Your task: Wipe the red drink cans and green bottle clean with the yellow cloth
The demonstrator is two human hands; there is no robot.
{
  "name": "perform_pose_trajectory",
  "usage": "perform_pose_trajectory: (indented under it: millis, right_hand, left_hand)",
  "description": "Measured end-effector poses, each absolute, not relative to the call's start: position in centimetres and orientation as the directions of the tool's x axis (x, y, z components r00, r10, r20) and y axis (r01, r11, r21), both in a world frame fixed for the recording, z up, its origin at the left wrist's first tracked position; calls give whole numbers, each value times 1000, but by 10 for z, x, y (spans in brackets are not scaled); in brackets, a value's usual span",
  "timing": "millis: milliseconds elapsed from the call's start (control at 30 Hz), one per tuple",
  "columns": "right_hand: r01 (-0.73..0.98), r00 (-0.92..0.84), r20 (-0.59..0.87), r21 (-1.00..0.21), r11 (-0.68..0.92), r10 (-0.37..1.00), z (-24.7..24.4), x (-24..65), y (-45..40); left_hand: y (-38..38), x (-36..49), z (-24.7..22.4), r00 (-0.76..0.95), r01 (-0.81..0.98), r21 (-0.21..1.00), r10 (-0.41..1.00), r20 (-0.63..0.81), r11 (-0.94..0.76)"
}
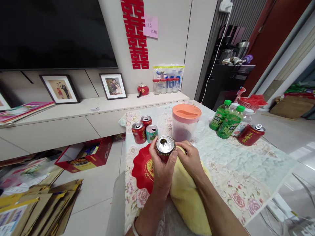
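"Drink can (165,144), center of the frame, lid toward the camera and mouth open: who has hold of it?"

"One person's left hand (161,168), curled around the sides, thumb at the right and fingers at the left. The right hand (190,160), just beside it, is closed on the upper end of a yellow cloth (188,196) that runs to the bottom of the frame. Whether cloth and metal touch, I cannot tell."

"Heavy or light?"

"Light, if drained, though the contents are hidden. Its thin wall looks likely to dent under a hard squeeze, while the rimmed top should be stiffer. Smooth metal could slip if wet."

"Best hold, then?"

"Around the upper side, just below the rim, much as shown, with fingers clear of the opening's possibly sharp edge. The cloth appears soft and limp; a bunched fold should offer the surest grip."

"And around them?"

"A red scalloped tray (140,170) lies left of center, with a lidded container (184,129) behind the hands on the flowered tablecloth (246,167)."
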State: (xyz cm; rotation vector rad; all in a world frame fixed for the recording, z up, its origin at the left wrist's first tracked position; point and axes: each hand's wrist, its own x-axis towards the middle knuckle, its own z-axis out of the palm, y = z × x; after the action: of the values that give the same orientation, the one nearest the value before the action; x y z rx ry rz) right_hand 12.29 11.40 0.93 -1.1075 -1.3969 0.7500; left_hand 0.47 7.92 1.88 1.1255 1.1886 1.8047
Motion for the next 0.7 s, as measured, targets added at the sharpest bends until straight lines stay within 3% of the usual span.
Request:
perform_pose_trajectory:
  millis: [300, 533, 700]
  right_hand:
    - [-38, 86, 482, -873, 486, 872, 22, 130, 99]
    - [50, 50, 484, -875, 482, 874, 22, 125, 106]
    - [147, 10, 414, -901, 408, 910, 16, 126, 112]
  left_hand:
    - [72, 7, 22, -294, -106, 980, 946, 133, -171]
    - [73, 3, 25, -365, -100, 982, 924, 111, -158]
    - [78, 0, 14, -415, -157, 954, 893, 172, -257]
